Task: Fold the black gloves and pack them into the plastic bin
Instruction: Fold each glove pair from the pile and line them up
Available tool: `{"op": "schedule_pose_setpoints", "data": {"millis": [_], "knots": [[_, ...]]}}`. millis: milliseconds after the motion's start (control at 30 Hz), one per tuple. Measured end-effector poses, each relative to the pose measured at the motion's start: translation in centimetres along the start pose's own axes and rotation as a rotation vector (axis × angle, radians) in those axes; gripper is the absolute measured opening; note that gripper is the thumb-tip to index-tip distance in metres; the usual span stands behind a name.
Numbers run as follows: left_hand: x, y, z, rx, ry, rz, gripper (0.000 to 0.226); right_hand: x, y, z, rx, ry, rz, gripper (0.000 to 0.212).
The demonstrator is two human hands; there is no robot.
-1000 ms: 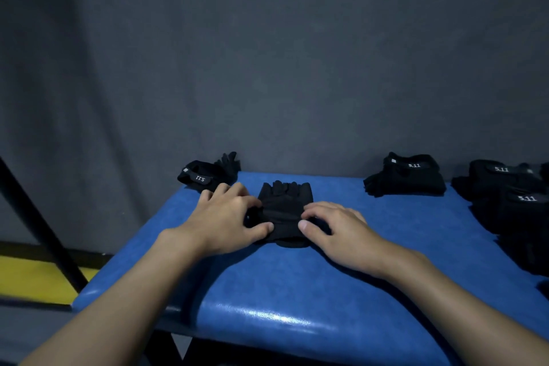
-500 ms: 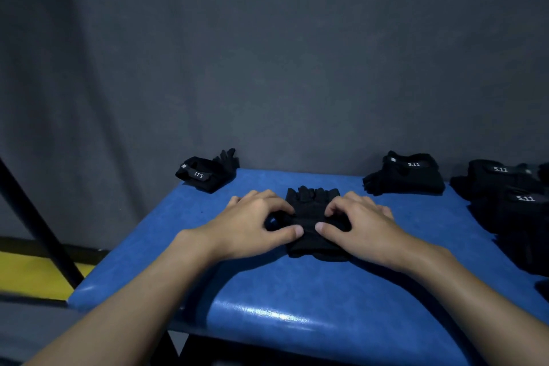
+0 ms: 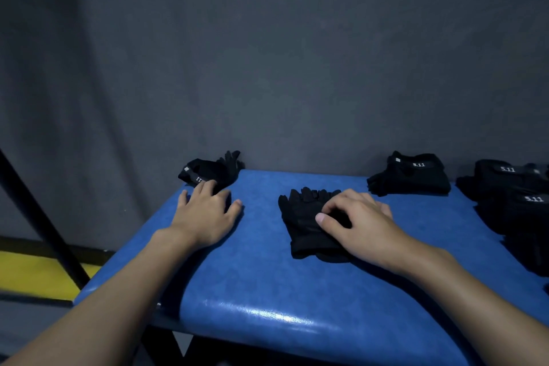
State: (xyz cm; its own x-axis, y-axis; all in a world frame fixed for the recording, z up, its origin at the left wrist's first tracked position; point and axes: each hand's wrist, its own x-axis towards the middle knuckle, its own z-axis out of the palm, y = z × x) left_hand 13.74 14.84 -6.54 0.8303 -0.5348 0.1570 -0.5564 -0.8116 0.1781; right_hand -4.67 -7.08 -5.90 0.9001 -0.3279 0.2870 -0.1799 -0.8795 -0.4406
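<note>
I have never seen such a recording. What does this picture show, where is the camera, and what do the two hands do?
There is no machine here: a person works with bare hands. The one camera sits on the person's head and looks forward and down, so both arms enter from below. The left hand lies flat and open on the blue table, its fingertips at the corner glove at the far left. The right hand curls its fingers on the middle glove. More folded gloves lie at the back right. No bin is in view.
</note>
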Motion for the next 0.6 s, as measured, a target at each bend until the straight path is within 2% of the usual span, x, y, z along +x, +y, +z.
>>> {"op": "schedule_pose_setpoints", "data": {"millis": [200,300,400,500,600], "knots": [[0.2,0.3,-0.5,0.083,0.042,0.003,0.042,-0.2,0.0,-0.1,0.001,-0.019,-0.003,0.024],[0.1,0.6,-0.8,0.036,0.075,0.044,0.041,-0.2,0.0,-0.1,-0.002,-0.016,-0.003,0.025],[0.0,0.9,-1.1,-0.073,0.152,0.062,0.043,-0.2,-0.1,0.0,-0.005,-0.021,-0.005,0.026],[-0.2,1.2,-1.5,0.038,0.268,0.066,0.044,-0.3,-0.1,0.0,-0.008,-0.022,-0.004,0.025],[-0.2,1.0,-1.2,0.101,0.134,0.004,0.048,-0.3,0.0,0.0,-0.007,-0.024,-0.006,0.024]]}}
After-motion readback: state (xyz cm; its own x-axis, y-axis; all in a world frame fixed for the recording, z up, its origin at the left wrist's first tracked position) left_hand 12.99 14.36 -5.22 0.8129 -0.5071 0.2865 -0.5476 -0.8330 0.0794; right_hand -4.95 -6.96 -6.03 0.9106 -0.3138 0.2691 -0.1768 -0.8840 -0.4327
